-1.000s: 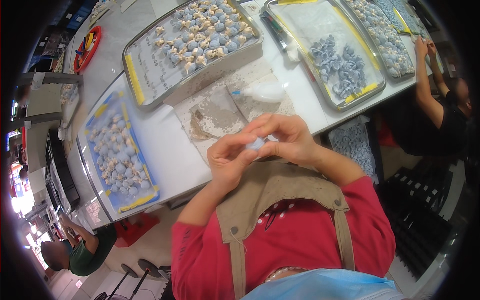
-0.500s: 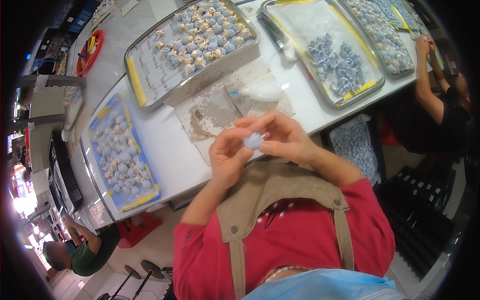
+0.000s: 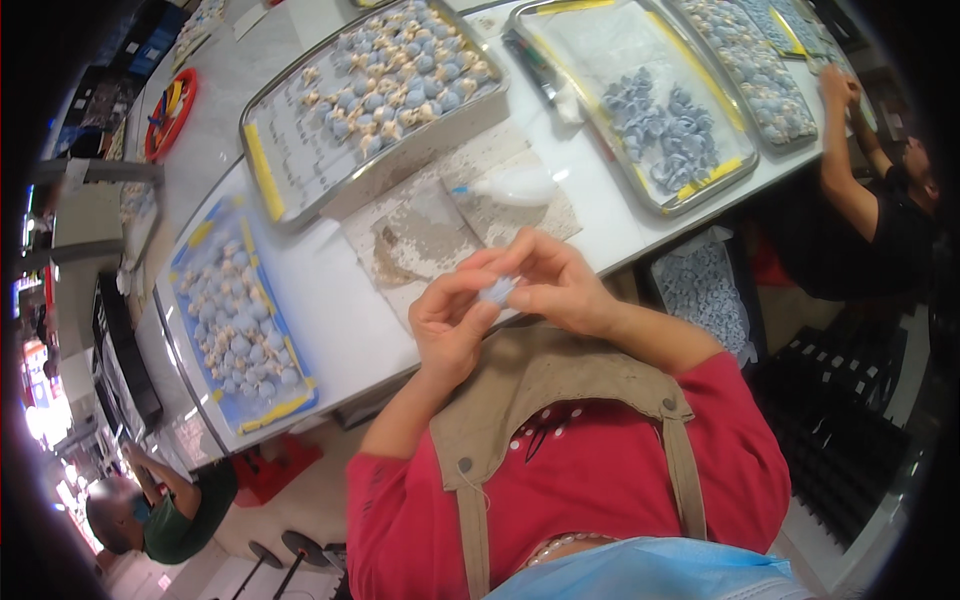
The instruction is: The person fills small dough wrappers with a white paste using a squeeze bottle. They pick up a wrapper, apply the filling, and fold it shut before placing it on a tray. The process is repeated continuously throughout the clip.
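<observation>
Both my hands meet over the table's front edge, just in front of my apron. Between their fingertips is a small pale-blue rounded piece point(image 3: 497, 291), partly hidden by the fingers. My left hand point(image 3: 447, 318) pinches it from the left with thumb and fingers. From the other side, my right hand point(image 3: 562, 284) is closed on it, its thumb against the piece. Just beyond the hands lies a stained, flaky board point(image 3: 415, 240). On that board rests a white squeeze bottle point(image 3: 515, 187) with a blue tip.
A metal tray point(image 3: 285, 150) of blue-and-cream figures stands behind the board. At left is a blue tray point(image 3: 277, 412) of similar pieces; at right, a metal tray point(image 3: 600, 50) holds loose blue parts. A bin point(image 3: 700, 290) of blue parts sits below. Co-workers sit at both sides.
My hands, still holding the blue piece together, have shifted slightly left and down. The whole view has drifted a little. The fingers have turned slightly around the piece.
</observation>
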Available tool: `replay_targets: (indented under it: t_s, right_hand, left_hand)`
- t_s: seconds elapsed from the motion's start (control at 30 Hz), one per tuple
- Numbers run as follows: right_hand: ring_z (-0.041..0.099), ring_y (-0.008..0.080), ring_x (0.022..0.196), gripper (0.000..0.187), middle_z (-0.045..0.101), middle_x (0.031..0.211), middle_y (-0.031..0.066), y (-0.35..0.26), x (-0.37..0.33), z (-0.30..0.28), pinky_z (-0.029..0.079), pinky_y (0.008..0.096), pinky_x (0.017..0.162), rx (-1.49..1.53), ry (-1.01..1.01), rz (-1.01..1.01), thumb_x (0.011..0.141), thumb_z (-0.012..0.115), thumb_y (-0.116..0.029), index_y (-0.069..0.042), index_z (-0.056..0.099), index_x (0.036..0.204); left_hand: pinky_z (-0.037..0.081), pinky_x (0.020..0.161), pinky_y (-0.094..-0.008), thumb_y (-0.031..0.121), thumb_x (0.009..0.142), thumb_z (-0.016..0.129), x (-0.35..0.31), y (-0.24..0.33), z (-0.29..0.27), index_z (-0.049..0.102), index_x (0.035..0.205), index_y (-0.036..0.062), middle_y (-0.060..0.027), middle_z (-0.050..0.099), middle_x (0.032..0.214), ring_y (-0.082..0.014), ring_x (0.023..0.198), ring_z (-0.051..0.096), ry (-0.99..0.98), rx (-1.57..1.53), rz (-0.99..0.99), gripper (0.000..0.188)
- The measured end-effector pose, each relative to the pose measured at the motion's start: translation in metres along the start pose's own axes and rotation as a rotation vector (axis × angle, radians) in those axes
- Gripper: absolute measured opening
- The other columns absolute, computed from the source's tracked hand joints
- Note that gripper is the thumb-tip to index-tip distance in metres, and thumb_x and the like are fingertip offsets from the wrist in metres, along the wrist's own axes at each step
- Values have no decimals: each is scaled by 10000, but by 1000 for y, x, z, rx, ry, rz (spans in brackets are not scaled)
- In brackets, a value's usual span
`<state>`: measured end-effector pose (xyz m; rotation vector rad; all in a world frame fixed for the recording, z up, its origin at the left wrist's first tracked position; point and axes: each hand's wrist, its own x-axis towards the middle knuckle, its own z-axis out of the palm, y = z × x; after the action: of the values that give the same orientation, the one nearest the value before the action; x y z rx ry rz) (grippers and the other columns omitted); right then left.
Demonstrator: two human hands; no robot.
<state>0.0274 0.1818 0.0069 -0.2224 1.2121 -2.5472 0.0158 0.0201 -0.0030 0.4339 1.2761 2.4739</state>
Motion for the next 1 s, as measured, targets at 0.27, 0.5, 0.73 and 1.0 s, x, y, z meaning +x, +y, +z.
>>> replay_targets:
  t_s: [0.27,0.5,0.73,1.0]
  right_hand:
    - [609,194,947,363,629,1052,114,-22,8,-22,468,299,826,-987,87,-311,760,655,-80,-33,569,1110]
    - [597,204,886,298,626,1000,147,-92,55,-89,450,303,779,-1503,639,-386,807,626,-145,-34,592,1082]
    - [592,180,877,282,639,959,103,-58,52,-37,454,281,776,-1349,410,-405,779,650,-82,-34,607,1054]
    - [567,275,969,371,614,1007,104,-29,56,21,438,349,851,-1269,-4,-436,691,721,-56,-35,597,1039]
  left_hand:
    - [488,845,-351,103,851,601,16,0,10,408,1241,38,-184,523,1199,-255,1011,578,63,-127,-245,440]
    - [477,761,-274,112,882,554,-9,37,-17,485,1206,22,-112,619,1010,-152,878,589,42,367,-370,344]
    - [471,744,-280,286,929,494,-34,68,-54,453,1233,35,-104,575,1089,-169,869,576,445,117,-255,397]
    - [434,595,-208,210,906,535,-19,85,-72,532,1127,30,-55,573,926,-109,702,517,373,-184,-344,285]
